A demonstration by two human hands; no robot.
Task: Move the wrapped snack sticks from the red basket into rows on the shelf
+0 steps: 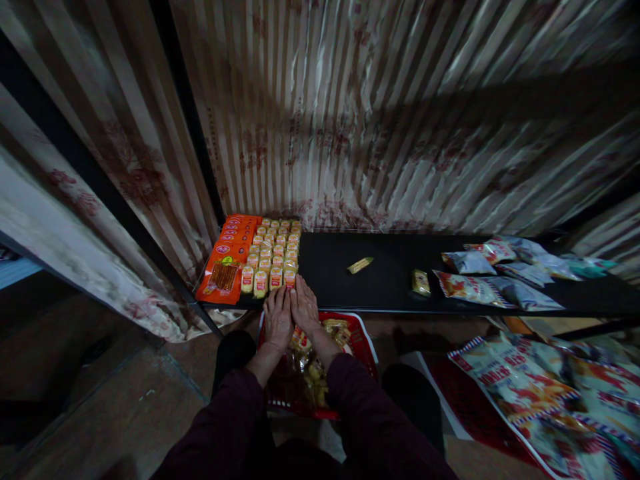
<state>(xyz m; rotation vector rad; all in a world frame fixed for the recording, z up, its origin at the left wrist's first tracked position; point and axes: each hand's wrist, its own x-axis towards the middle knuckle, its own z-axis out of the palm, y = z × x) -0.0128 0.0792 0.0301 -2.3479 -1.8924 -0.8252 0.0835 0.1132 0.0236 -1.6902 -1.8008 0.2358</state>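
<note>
Several rows of small yellow-wrapped snack packets (pixel 277 251) stand at the left of a black shelf (pixel 330 287). My left hand (pixel 279 315) reaches to the front row, its fingers stretched out against the packets. Beside it, touching it, my right hand (pixel 305 304) also has its fingers extended, at the row's front right corner. Neither hand visibly grasps a packet, though the fingertips partly cover the front ones. Below my forearms is a red basket (pixel 367 347) with a white rim, holding more wrapped snacks (pixel 315 380).
Orange snack bags (pixel 227 257) lie left of the rows. A lone yellow packet (pixel 360 265) and another packet (pixel 421 283) lie farther right, before several chip-like bags (pixel 470 288). Large bags (pixel 520 380) fill a second basket at lower right. A dark pole (pixel 193 113) and curtain (pixel 340 133) stand behind.
</note>
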